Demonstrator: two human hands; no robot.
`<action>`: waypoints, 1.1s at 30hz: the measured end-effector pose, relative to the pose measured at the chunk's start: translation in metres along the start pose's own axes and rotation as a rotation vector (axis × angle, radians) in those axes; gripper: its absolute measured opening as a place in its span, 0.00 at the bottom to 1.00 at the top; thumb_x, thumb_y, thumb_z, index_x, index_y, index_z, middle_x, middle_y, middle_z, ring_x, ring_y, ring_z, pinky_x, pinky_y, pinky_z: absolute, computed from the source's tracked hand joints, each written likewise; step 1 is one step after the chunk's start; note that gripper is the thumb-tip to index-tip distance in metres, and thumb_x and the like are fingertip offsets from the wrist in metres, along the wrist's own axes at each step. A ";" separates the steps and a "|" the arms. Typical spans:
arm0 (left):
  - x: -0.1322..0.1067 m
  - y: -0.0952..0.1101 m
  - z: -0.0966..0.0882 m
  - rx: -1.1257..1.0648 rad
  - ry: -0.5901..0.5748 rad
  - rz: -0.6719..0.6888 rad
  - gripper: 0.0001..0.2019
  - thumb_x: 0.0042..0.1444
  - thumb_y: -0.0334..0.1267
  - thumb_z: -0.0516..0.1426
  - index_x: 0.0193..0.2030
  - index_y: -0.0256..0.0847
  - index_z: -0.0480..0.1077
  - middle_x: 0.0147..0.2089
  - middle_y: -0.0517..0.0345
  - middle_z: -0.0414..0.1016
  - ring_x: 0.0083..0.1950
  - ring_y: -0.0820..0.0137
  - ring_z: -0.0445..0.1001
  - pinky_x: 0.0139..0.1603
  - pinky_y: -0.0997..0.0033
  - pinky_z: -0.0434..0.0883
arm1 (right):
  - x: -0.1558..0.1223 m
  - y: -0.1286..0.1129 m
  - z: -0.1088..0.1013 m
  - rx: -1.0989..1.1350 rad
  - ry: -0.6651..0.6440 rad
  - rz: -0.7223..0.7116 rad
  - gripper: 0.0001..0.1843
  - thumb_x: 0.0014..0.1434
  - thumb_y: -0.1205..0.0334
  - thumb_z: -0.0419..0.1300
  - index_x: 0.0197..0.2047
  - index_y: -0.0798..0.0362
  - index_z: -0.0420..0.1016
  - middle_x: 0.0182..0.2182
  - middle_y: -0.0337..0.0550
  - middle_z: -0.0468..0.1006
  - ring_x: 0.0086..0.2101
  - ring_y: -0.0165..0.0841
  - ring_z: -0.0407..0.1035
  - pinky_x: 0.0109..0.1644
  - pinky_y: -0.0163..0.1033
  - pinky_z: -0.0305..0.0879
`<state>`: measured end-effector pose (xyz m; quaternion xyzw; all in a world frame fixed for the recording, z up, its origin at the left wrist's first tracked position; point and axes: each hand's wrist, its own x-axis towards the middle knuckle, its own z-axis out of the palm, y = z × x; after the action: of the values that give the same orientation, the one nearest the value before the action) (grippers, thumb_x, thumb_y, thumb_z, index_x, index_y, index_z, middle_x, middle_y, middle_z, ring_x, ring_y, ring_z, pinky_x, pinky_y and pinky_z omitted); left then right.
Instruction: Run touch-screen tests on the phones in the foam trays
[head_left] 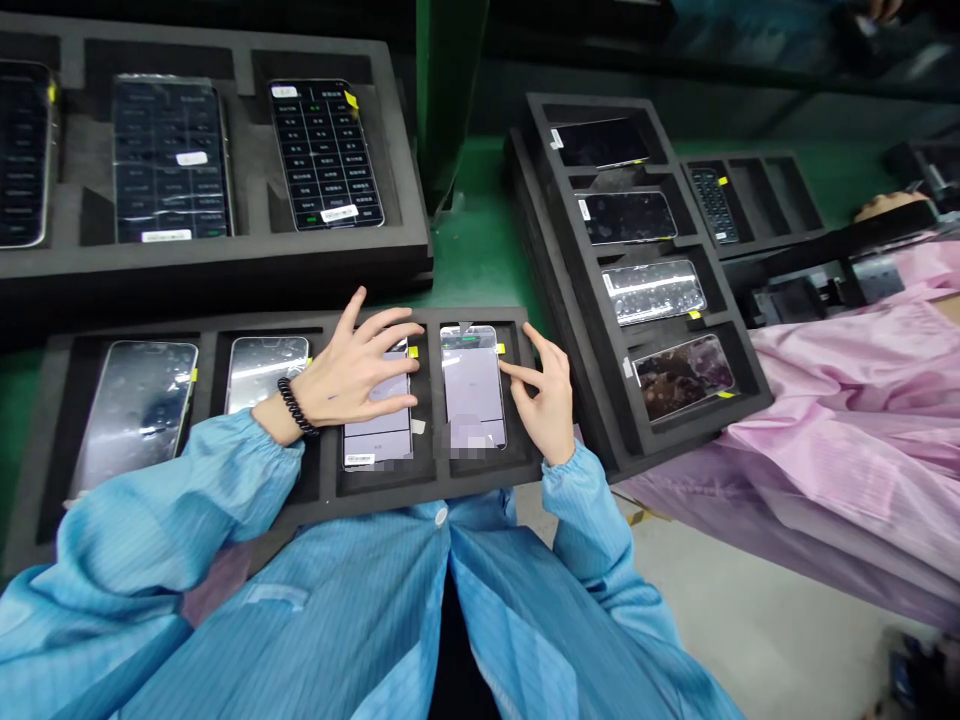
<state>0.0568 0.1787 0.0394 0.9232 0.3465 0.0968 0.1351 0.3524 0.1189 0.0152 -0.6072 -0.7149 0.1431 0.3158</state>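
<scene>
A black foam tray (330,480) lies before me with a smartphone in each compartment. My left hand (356,370) is spread over the second smartphone from the right (375,435), whose screen is lit pale; the hand covers its upper part. At the right end, another smartphone (472,390) shows a lit screen with a green line near the top. My right hand (544,395) has its fingers apart at that phone's right edge, the index fingertip close to its side. Two more smartphones, one far left (139,410) and one partly behind my left wrist (262,365), have grey, reflective screens.
Stacked foam trays (225,260) at the back left hold phones with grid menus. To the right, an angled foam tray (645,440) holds several phones. A further tray (802,240) has one phone. A person in pink sleeves (847,380) works at the right. A green post (450,100) rises behind.
</scene>
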 end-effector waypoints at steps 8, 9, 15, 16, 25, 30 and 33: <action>0.001 -0.002 -0.001 -0.056 -0.033 -0.021 0.23 0.67 0.55 0.48 0.45 0.44 0.78 0.67 0.60 0.71 0.76 0.60 0.57 0.80 0.39 0.31 | -0.001 -0.002 0.000 -0.001 0.018 -0.018 0.22 0.61 0.74 0.54 0.45 0.43 0.86 0.69 0.39 0.67 0.67 0.42 0.61 0.68 0.63 0.64; 0.000 -0.002 -0.002 -0.067 -0.041 -0.008 0.22 0.67 0.55 0.48 0.45 0.44 0.78 0.67 0.61 0.71 0.76 0.59 0.57 0.80 0.39 0.32 | -0.003 -0.003 0.000 -0.015 0.025 -0.014 0.22 0.61 0.74 0.54 0.45 0.44 0.86 0.69 0.40 0.67 0.67 0.42 0.61 0.68 0.62 0.64; -0.001 -0.008 0.001 -0.031 -0.010 0.116 0.19 0.66 0.53 0.50 0.44 0.46 0.79 0.65 0.58 0.72 0.74 0.58 0.60 0.80 0.37 0.37 | -0.011 -0.005 -0.003 0.003 0.013 0.007 0.19 0.61 0.72 0.55 0.42 0.44 0.86 0.67 0.40 0.70 0.65 0.43 0.62 0.67 0.63 0.64; 0.000 -0.010 0.003 -0.026 -0.001 0.135 0.19 0.67 0.52 0.50 0.44 0.47 0.79 0.64 0.57 0.73 0.73 0.58 0.61 0.80 0.37 0.38 | -0.011 -0.004 -0.003 0.026 0.004 0.004 0.19 0.62 0.72 0.55 0.41 0.44 0.86 0.67 0.39 0.69 0.66 0.43 0.62 0.67 0.63 0.64; -0.026 0.010 -0.010 -0.163 0.215 -0.107 0.24 0.70 0.50 0.45 0.65 0.48 0.68 0.75 0.51 0.60 0.78 0.52 0.51 0.79 0.33 0.43 | -0.011 -0.017 -0.014 -0.053 0.073 -0.030 0.15 0.66 0.70 0.56 0.45 0.48 0.84 0.64 0.48 0.72 0.60 0.43 0.68 0.61 0.57 0.71; -0.073 0.049 -0.008 0.002 0.353 -0.346 0.19 0.70 0.42 0.47 0.60 0.47 0.73 0.77 0.53 0.56 0.80 0.50 0.46 0.80 0.35 0.39 | -0.029 -0.037 -0.018 -0.113 -0.019 -0.174 0.13 0.69 0.68 0.56 0.51 0.52 0.80 0.62 0.53 0.74 0.60 0.44 0.68 0.63 0.56 0.70; -0.088 0.057 0.009 0.076 0.231 -0.375 0.21 0.69 0.42 0.50 0.67 0.51 0.68 0.80 0.54 0.49 0.81 0.47 0.42 0.78 0.30 0.32 | -0.037 -0.042 -0.013 -0.215 -0.174 -0.236 0.20 0.71 0.63 0.54 0.63 0.51 0.72 0.69 0.55 0.66 0.65 0.47 0.63 0.69 0.63 0.61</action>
<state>0.0289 0.0772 0.0420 0.8299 0.5286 0.1620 0.0750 0.3299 0.0717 0.0392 -0.5345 -0.8171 0.0799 0.2008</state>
